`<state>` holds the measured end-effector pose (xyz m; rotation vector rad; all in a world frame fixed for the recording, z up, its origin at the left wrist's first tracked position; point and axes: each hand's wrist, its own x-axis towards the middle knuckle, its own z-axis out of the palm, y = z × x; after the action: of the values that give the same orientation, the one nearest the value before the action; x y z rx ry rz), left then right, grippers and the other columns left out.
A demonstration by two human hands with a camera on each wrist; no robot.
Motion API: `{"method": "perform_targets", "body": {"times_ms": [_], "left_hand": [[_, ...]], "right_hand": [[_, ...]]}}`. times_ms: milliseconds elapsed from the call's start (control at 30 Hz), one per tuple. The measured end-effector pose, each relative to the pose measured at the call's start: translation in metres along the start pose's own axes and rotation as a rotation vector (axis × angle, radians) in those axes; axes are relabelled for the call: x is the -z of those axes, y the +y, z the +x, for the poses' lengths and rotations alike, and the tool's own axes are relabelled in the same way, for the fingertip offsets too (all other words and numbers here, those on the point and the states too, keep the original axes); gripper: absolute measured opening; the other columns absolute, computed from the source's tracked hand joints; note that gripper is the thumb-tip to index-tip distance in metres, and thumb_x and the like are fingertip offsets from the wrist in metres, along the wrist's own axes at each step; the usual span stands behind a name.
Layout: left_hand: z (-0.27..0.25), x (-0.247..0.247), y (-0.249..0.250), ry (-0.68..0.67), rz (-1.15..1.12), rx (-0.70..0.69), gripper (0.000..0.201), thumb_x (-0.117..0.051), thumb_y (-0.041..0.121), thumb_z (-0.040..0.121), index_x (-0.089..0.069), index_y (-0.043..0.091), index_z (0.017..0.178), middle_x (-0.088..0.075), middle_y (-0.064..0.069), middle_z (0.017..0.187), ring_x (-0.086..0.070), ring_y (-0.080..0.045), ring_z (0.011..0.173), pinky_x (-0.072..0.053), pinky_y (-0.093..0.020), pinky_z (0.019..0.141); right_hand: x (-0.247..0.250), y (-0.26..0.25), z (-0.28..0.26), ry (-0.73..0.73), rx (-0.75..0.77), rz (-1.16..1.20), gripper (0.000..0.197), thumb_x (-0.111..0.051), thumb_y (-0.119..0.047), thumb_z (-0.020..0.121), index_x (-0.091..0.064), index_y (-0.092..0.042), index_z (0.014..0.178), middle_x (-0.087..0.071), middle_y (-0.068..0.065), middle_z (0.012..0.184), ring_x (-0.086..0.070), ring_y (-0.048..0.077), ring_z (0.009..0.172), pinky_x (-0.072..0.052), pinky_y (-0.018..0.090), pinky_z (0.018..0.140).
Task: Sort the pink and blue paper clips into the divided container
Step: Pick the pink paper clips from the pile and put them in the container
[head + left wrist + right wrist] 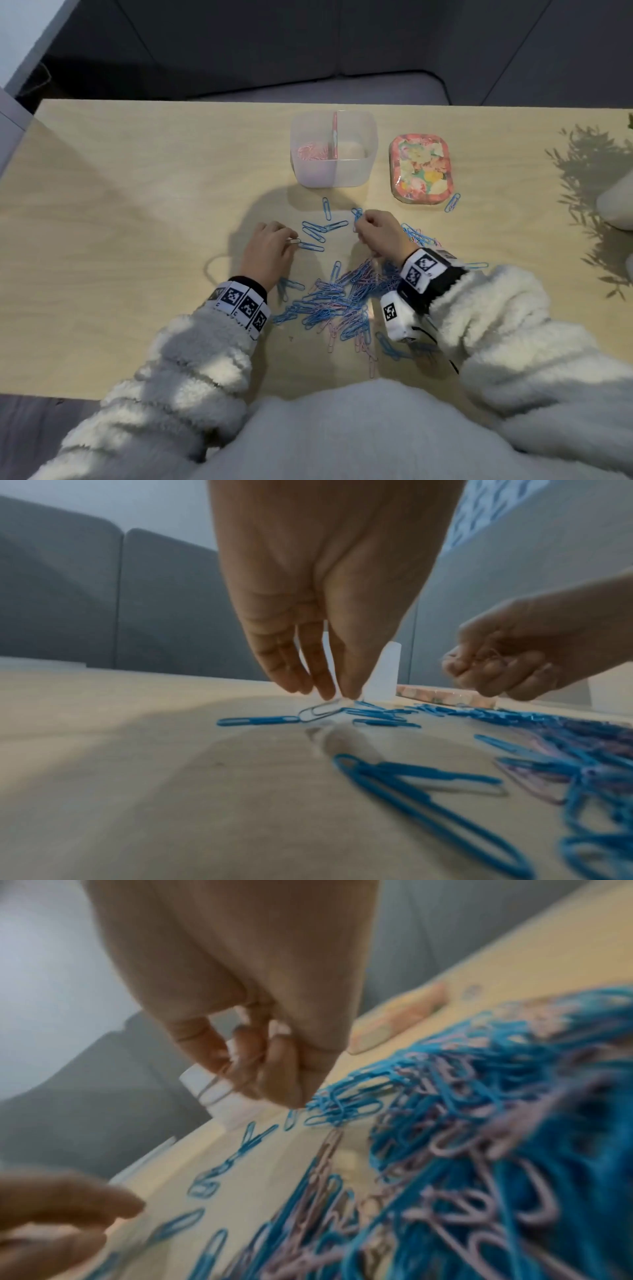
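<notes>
We are seeing the left hand (269, 250) pinching one pale clip (322, 710) at its tip, fingertips (325, 693) down on the table (137, 205), the clip's other end touching a blue clip (257, 720). The right hand (378, 236) is curling round a small bunch of pink clips (486, 657), hovering just beyond the mixed pile of pink and blue clips (342, 301). Loose blue clips (320, 228) are lying between the hands. Farther off the divided container (334, 171) is sitting with pink clips (311, 151) in its left compartment; the right one's contents we cannot tell. Just right of it a floral tin (422, 169) is lying, one blue clip (452, 202) beside its near right corner.
</notes>
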<state>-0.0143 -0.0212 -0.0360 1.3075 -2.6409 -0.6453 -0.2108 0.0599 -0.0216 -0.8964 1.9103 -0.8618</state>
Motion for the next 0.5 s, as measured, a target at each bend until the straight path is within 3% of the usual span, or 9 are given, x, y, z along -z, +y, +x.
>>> {"method": "perform_targets", "body": {"times_ms": [67, 133, 233, 300, 367, 400, 500], "left_hand": [[-0.003, -0.001, -0.001, 0.008, 0.089, -0.088, 0.019, -0.058, 0.018, 0.087, -0.068, 0.010, 0.101, -0.063, -0.012, 0.105, -0.051, -0.035, 0.100, -0.041, -0.040, 0.085], [-0.009, -0.005, 0.005, -0.091, 0.104, -0.164, 0.019, -0.058, 0.023, 0.087, -0.067, 0.014, 0.100, -0.062, -0.010, 0.103, -0.052, -0.032, 0.097, -0.041, -0.040, 0.084], [-0.022, -0.015, 0.016, -0.286, 0.055, -0.251, 0.020, -0.060, 0.029, 0.085, -0.066, 0.019, 0.102, -0.059, -0.007, 0.102, -0.052, -0.026, 0.096, -0.041, -0.037, 0.083], [-0.026, -0.020, 0.022, -0.299, 0.054, -0.274, 0.018, -0.062, 0.028, 0.084, -0.066, 0.018, 0.098, -0.059, -0.006, 0.099, -0.052, -0.025, 0.094, -0.042, -0.037, 0.082], [-0.025, -0.022, 0.025, -0.292, 0.065, -0.263, 0.016, -0.063, 0.026, 0.082, -0.066, 0.014, 0.093, -0.060, -0.007, 0.098, -0.053, -0.026, 0.094, -0.042, -0.038, 0.082], [-0.023, -0.022, 0.025, -0.298, 0.064, -0.248, 0.014, -0.063, 0.024, 0.082, -0.064, 0.013, 0.091, -0.060, -0.008, 0.097, -0.052, -0.026, 0.095, -0.042, -0.038, 0.082], [-0.018, -0.016, 0.023, -0.276, -0.015, -0.176, 0.008, -0.062, 0.018, 0.082, -0.059, 0.011, 0.086, -0.061, -0.007, 0.093, -0.052, -0.025, 0.091, -0.043, -0.037, 0.081]], "right_hand": [[0.006, 0.005, -0.007, -0.107, -0.097, 0.204, 0.022, -0.047, -0.003, 0.087, -0.053, -0.007, 0.066, -0.058, -0.007, 0.049, -0.040, 0.012, 0.043, -0.032, 0.016, 0.036], [0.008, 0.015, -0.009, -0.135, -0.131, 0.349, 0.023, -0.048, 0.003, 0.086, -0.054, -0.008, 0.067, -0.062, 0.003, 0.063, -0.044, 0.005, 0.037, -0.032, 0.014, 0.034], [0.007, 0.025, -0.011, -0.104, -0.182, 0.462, 0.028, -0.039, 0.007, 0.087, -0.055, -0.010, 0.072, -0.054, 0.009, 0.062, -0.044, 0.005, 0.032, -0.028, 0.013, 0.032], [0.006, 0.025, -0.012, -0.092, -0.245, 0.444, 0.029, -0.038, 0.003, 0.086, -0.056, -0.010, 0.067, -0.046, 0.005, 0.053, -0.039, 0.008, 0.030, -0.024, 0.012, 0.033], [0.003, 0.024, -0.016, -0.092, -0.183, 0.214, 0.027, -0.050, -0.008, 0.085, -0.054, -0.012, 0.059, -0.040, -0.003, 0.045, -0.035, 0.008, 0.032, -0.027, 0.016, 0.037], [0.001, 0.024, -0.019, -0.099, -0.061, 0.020, 0.025, -0.057, -0.015, 0.085, -0.056, -0.013, 0.060, -0.041, -0.007, 0.045, -0.037, 0.006, 0.037, -0.031, 0.020, 0.042], [-0.006, 0.030, -0.031, -0.161, 0.219, -0.484, 0.014, -0.066, -0.031, 0.080, -0.064, -0.018, 0.080, -0.051, -0.008, 0.063, -0.051, 0.009, 0.063, -0.036, 0.026, 0.059]]}}
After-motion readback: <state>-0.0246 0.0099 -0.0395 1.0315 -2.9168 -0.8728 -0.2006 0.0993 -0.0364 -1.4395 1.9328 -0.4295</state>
